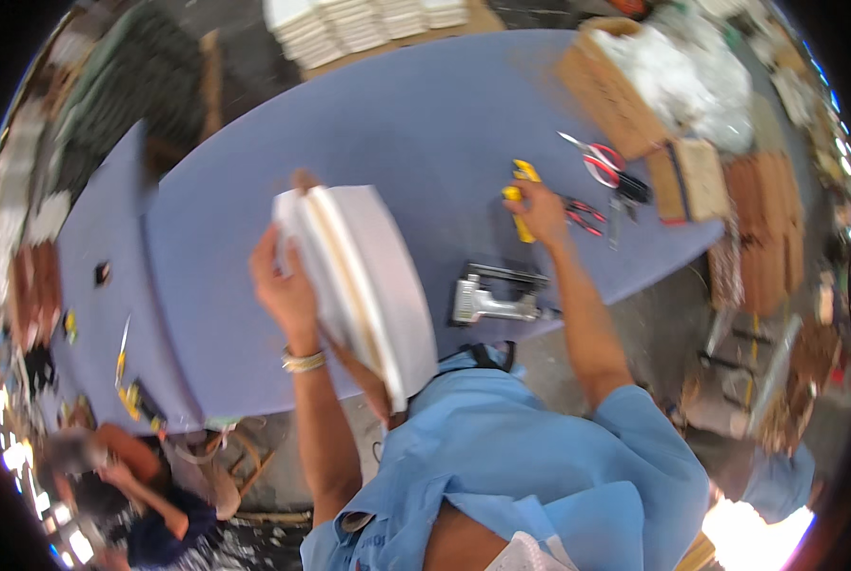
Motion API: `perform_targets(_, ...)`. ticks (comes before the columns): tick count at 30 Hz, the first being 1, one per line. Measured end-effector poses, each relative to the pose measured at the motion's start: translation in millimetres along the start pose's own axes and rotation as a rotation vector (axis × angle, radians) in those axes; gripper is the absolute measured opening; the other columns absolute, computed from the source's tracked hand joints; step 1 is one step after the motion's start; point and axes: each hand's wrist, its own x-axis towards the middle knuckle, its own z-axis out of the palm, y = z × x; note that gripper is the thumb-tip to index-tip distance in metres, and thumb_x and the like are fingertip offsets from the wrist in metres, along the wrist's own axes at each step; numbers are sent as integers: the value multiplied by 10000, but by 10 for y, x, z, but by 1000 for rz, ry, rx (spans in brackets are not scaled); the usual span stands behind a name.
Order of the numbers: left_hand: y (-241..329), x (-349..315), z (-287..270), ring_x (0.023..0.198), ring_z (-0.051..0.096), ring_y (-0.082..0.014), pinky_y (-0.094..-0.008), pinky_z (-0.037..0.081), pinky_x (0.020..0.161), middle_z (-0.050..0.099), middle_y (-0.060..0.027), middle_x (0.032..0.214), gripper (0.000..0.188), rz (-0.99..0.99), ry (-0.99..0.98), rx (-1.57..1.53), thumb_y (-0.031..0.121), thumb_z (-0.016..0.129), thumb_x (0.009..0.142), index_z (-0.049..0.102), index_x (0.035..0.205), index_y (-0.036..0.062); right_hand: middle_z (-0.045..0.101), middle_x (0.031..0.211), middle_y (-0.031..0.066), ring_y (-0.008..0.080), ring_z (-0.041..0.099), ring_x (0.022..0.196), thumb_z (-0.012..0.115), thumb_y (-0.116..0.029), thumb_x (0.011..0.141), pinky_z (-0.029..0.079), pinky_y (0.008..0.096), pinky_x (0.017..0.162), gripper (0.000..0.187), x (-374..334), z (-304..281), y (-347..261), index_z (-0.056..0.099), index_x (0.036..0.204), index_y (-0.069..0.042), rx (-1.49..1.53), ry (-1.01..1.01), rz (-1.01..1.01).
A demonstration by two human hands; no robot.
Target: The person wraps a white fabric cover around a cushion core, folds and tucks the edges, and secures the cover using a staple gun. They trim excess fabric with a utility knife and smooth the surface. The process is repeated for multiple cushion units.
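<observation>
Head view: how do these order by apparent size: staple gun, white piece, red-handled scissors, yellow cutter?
1. White piece
2. Staple gun
3. Red-handled scissors, yellow cutter: unsure between them; the right hand covers part of the cutter.

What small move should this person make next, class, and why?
Probably raise the narrow yellow tool straight up: the right hand is on it, and a red-and-black hand tool and a silver-and-black staple gun lie nearby on the blue table. The left hand holds the long white panel, so a one-handed lift seems sensible.
</observation>
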Motion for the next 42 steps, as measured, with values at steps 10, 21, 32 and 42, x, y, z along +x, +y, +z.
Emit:
perform_targets(10, 175, 235, 18, 1182, 641, -317, -408, 569, 910, 637, -163, 1304, 267, -107, -47, -46, 161, 677, 979, 719, 1205, 25, 608, 1278, 213, 452, 635, 1145, 814, -277, 827, 538, 540, 930, 583, 401, 226, 606, 561, 1306, -62, -346, -105, 262)
perform_targets(21, 275, 665, 399, 1165, 648, -345, -435, 529, 960, 671, -164, 1285, 270, 32, -169, 276, 242, 776, 884, 731, 1041, 26, 718, 1022, 122, 210, 728, 768, 680, -361, 1005, 590, 342, 643, 354, 653, -254, -1051, 625, 1138, -37, 1194, 26, 294)
perform_targets(32, 65, 491, 659, 1054, 693, -293, -403, 529, 925, 730, -147, 1175, 110, 37, -17, 29, 94, 714, 926, 666, 985, 15, 645, 1192, 137, 152, 671, 837, 647, -2, 980, 586, 288, 728, 210, 326, 699, -2562, 511, 1127, -62, 1541, -27, -44)
perform_targets(42, -55, 395, 715, 1053, 704, -302, -417, 544, 894, 716, -179, 1165, 84, 61, 27, -72, 55, 695, 957, 618, 959, 21, 688, 1274, 197, 257, 661, 1195, 674, 3, 941, 528, 361, 1027, 218, 244, 939, -2690, 698, 1158, -1, 1187, 128, -285)
